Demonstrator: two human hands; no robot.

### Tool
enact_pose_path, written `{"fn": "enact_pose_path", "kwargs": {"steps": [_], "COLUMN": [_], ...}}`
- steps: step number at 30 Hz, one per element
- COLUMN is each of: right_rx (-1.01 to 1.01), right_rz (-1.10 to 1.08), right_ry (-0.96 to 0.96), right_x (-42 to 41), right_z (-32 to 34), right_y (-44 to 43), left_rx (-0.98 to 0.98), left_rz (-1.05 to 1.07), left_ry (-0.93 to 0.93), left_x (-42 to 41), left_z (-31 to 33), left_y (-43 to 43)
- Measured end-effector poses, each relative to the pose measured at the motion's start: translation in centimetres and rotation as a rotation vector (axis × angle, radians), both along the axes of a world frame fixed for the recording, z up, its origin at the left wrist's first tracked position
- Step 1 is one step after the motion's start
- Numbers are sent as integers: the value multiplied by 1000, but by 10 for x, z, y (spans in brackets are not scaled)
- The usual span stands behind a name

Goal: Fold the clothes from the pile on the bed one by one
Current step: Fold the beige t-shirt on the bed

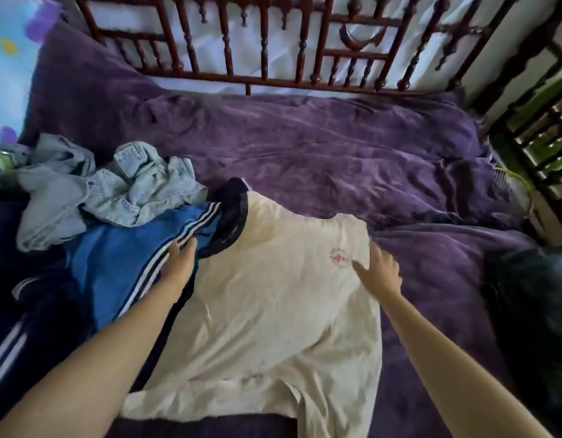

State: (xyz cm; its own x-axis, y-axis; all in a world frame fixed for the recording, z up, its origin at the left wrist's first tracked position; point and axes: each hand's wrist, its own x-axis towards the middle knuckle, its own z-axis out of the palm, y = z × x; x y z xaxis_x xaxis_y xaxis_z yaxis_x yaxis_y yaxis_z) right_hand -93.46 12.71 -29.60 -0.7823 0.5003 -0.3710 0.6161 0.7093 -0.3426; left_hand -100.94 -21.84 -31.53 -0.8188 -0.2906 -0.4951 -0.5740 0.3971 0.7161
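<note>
Head view: two hands on a cream T-shirt (273, 305) spread mid-frame over a purple bedspread (336, 153).
Right hand (379, 270) lies flat, fingers relaxed, beside the red logo (339, 258); left hand (180, 262) meets the shirt's left edge and a blue striped garment (115, 263), grasp impossible to tell.

Shows cream T-shirt (273, 295) spread flat at centre on purple blanket (336, 147). Finds left hand (180, 259) at shirt's 9 o'clock, fingers straight, touching dark-trimmed sleeve beside blue striped garment (125, 263). Finds right hand (379, 270) at 3 o'clock, fingers spread on shirt by red logo (339, 259), slightly blurred. Logs denim heap (115, 191) at 10 o'clock.
</note>
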Motion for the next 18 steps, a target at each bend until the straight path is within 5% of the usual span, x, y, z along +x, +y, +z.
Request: {"fn": "enact_pose_path", "kwargs": {"steps": [7, 13, 18], "right_rx": [-221, -364, -464], "right_rz": [-409, -605, -607], "right_ry": [-420, -428, -461], "right_x": [204, 278, 300], "right_z": [-105, -131, -135], "right_y": [-48, -93, -95], "left_rx": [-322, -835, -1044], "left_rz": [-388, -726, -883], "left_ry": [-605, -505, -310], "left_x": [172, 217, 236], "left_z": [-111, -113, -99], "left_y": [-79, -93, -104]}}
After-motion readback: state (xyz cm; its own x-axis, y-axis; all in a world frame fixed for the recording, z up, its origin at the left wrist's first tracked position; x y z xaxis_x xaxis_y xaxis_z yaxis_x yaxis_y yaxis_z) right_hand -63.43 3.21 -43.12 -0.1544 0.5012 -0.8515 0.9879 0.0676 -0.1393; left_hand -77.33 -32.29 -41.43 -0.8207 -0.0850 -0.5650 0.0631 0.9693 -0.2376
